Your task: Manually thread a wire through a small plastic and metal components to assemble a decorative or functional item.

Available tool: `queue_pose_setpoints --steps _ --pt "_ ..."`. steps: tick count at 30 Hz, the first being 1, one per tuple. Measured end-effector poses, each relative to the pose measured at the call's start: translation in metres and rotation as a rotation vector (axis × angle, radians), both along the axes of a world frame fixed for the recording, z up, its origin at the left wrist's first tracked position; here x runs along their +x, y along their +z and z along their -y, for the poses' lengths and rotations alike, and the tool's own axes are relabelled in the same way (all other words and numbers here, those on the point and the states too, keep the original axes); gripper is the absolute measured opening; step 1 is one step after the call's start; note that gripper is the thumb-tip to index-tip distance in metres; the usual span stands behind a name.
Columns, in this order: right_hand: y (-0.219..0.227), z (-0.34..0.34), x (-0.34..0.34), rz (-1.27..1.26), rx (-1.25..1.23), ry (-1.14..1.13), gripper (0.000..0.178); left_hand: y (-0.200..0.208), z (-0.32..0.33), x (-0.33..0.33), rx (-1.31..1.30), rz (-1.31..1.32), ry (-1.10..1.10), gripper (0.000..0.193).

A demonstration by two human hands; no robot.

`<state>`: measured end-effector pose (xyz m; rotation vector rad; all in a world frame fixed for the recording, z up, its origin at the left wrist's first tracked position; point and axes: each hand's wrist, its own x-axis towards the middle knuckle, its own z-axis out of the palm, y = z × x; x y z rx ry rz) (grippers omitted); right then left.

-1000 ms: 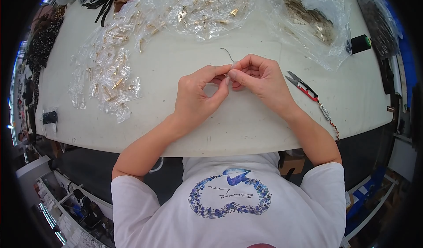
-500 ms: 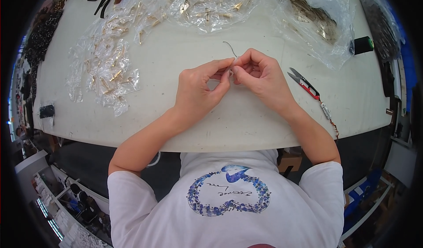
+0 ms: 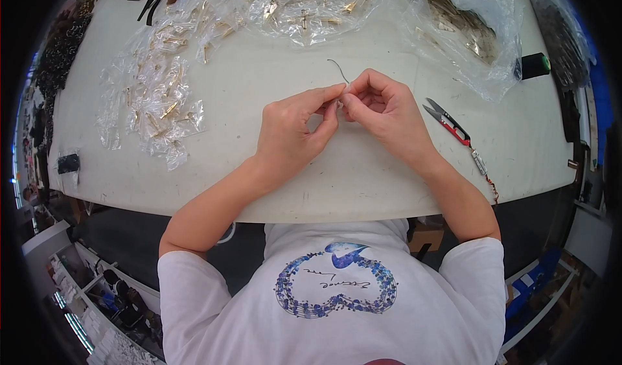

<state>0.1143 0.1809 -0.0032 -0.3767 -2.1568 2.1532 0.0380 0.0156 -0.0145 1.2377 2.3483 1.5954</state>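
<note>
Over the middle of the table [image 3: 259,200], my left hand [image 3: 295,122] and my right hand [image 3: 385,109] meet fingertip to fingertip. Both are closed in a pinch. A short, thin dark cord [image 3: 338,69] sticks up and away from between the fingertips, at the tip of my right index finger. A tiny pale bit shows between my two thumbs; the fingers hide most of it and I cannot make out its kind. To the right of my right hand lie thread snips [image 3: 447,120] with dark blades and a red-and-black handle, tied to a coiled cord [image 3: 492,189].
Clear plastic bags of small gold-coloured metal pieces [image 3: 162,109] spread over the left, with another such bag [image 3: 311,12] at the back. Far right are a bag of dark bronze-toned pieces [image 3: 460,25] and a dark thread spool [image 3: 535,66]. A small black item [image 3: 68,164] sits far left.
Both hands keep the same pinch, with only a very slight shift of the fingers. The cord and snips stay practically where they were.
</note>
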Motion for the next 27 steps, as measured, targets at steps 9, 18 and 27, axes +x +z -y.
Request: queue_pose_setpoints --steps 9,18,27 --pt "0.0001 -0.0002 0.0009 0.004 0.029 0.005 0.01 0.0086 0.0024 0.0007 -0.073 0.124 -0.026 0.03" --pt "0.0018 0.0049 0.0027 -0.064 0.057 -0.045 0.01 0.0057 0.0023 0.002 -0.136 -0.119 0.004 0.034" --pt "0.0027 0.0014 0.0015 -0.025 0.043 -0.027 0.007 0.0035 0.0012 0.0036 -0.109 -0.065 -0.019 0.04"
